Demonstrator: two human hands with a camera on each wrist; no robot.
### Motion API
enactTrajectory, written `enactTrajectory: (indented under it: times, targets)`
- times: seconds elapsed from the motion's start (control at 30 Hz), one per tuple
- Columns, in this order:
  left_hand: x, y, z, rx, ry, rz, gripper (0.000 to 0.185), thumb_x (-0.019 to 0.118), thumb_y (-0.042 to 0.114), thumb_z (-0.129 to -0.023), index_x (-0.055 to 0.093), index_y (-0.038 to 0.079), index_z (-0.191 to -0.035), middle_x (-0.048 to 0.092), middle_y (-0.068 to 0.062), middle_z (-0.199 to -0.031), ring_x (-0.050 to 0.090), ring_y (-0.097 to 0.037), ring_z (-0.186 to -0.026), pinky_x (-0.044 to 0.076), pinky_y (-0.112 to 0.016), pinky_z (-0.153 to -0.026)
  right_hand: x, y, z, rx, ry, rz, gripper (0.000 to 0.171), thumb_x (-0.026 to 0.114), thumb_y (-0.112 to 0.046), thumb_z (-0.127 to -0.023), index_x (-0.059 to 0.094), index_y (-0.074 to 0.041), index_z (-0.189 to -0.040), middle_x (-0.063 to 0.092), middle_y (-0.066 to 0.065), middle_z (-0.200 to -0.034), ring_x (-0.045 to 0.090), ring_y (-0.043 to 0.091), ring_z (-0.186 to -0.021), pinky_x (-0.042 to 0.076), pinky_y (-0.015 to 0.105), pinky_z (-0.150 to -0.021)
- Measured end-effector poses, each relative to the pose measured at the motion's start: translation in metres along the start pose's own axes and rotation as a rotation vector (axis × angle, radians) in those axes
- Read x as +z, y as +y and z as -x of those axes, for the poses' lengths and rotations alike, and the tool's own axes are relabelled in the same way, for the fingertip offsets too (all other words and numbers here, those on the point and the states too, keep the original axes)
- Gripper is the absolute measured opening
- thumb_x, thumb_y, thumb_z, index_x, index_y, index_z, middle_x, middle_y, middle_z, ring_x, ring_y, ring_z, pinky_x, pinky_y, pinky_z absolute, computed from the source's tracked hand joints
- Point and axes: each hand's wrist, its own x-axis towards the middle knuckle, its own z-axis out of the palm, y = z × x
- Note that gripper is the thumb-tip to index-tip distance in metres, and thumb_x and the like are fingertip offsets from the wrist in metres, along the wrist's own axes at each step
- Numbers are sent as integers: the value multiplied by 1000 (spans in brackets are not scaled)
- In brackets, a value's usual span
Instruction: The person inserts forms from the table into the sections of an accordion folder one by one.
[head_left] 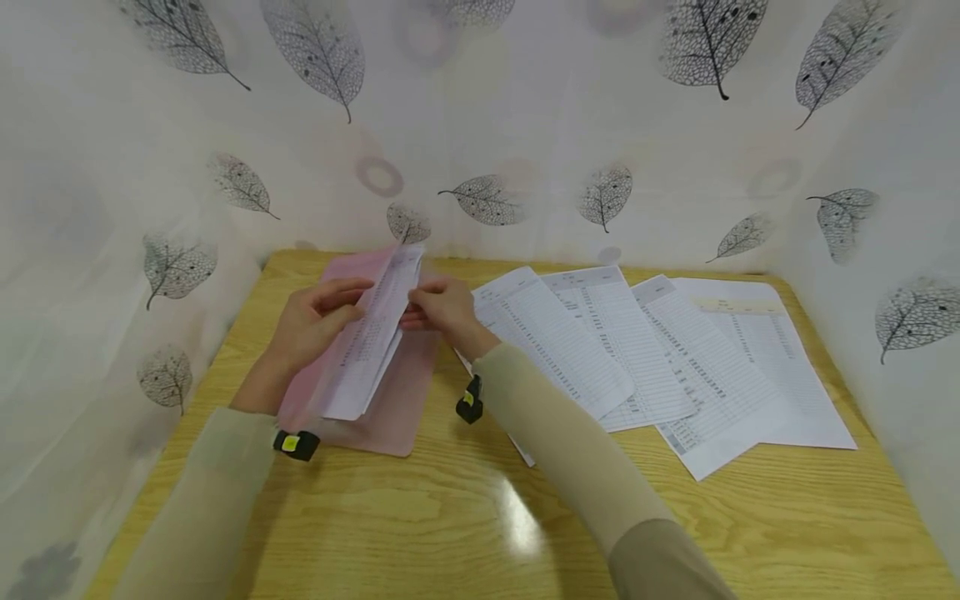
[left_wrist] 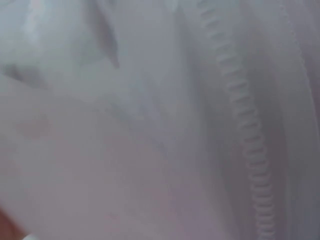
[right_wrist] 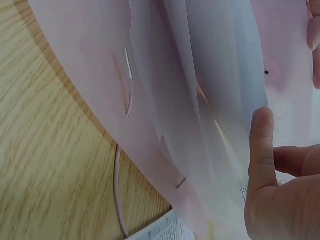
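A pink folder point(head_left: 411, 392) lies on the left part of the table, its see-through cover point(right_wrist: 287, 45) lifted. Inside, printed papers point(head_left: 378, 333) stand tilted, their sheets fanned apart along the right edge. The right hand point(head_left: 446, 312) pinches that edge, thumb in front and fingers behind. On the other side, the left hand point(head_left: 311, 321) holds the see-through cover between bent thumb and fingers, its fingertips close to the papers. A blurred pale plastic surface point(left_wrist: 100, 165) with a ladder-like strip point(left_wrist: 245, 115) fills the left wrist view.
More printed sheets point(head_left: 555, 342) overlap in a fan to the right, with a last sheet point(head_left: 810, 383) near the table's right side. A thin cord point(right_wrist: 117, 185) runs beside the folder onto the wood table point(head_left: 360, 517). Leaf-patterned cloth point(head_left: 487, 125) hangs behind and at both sides.
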Motion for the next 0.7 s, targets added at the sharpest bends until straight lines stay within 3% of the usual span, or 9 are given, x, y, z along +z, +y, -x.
enactTrajectory:
  times: [0.27, 0.5, 0.7]
  targets:
    - [0, 4, 1, -10, 0, 5, 37, 64, -1, -98, 69, -2, -134, 67, -24, -139, 67, 1, -115, 51, -9, -89, -25, -1, 5, -41, 30, 102, 27, 62, -4, -99, 68, 12, -120, 72, 9, -76, 72, 14, -59, 64, 32, -64]
    - [1, 4, 0, -12, -4, -5, 37, 65, 1, -98, 69, -2, -134, 66, -25, -139, 65, 7, -112, 51, -8, -89, -65, -6, 11, -71, 36, 190, 35, 64, -9, -102, 66, 9, -132, 74, 17, -94, 73, 15, -64, 62, 29, -61]
    - [3, 2, -1, -15, 2, 0, 36, 64, 0, -98, 69, -3, -134, 66, -27, -138, 61, 16, -106, 51, -8, -88, -103, -17, 21, -75, 73, 296, 36, 67, -14, -102, 67, 5, -132, 76, 21, -109, 75, 16, -69, 64, 32, -65]
